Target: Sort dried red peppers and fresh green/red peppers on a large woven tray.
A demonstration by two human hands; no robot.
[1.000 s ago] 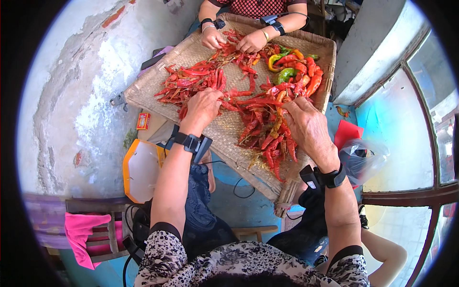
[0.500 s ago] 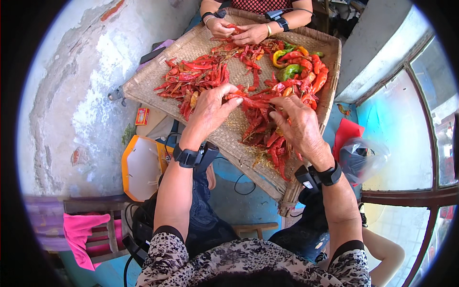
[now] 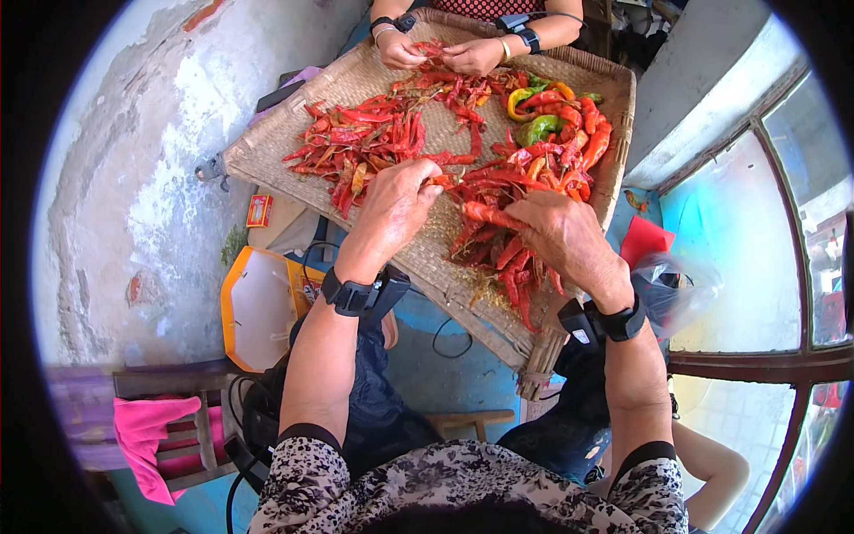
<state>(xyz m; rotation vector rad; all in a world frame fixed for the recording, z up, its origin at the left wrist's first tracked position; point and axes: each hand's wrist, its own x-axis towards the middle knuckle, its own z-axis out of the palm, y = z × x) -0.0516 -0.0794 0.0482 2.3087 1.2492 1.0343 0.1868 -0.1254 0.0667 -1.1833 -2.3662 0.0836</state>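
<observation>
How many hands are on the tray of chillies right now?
4: the person's left hand and right hand mid-tray; another person's two hands at the far edge.

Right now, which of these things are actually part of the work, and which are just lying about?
Part of the work:
- woven tray
- red dried chillies
- left hand and right hand, each pinching a chilli
- another person's hands across the tray

Just lying about:
- pink cloth
- orange-rimmed lid
- clear plastic bag
- small red box
</observation>
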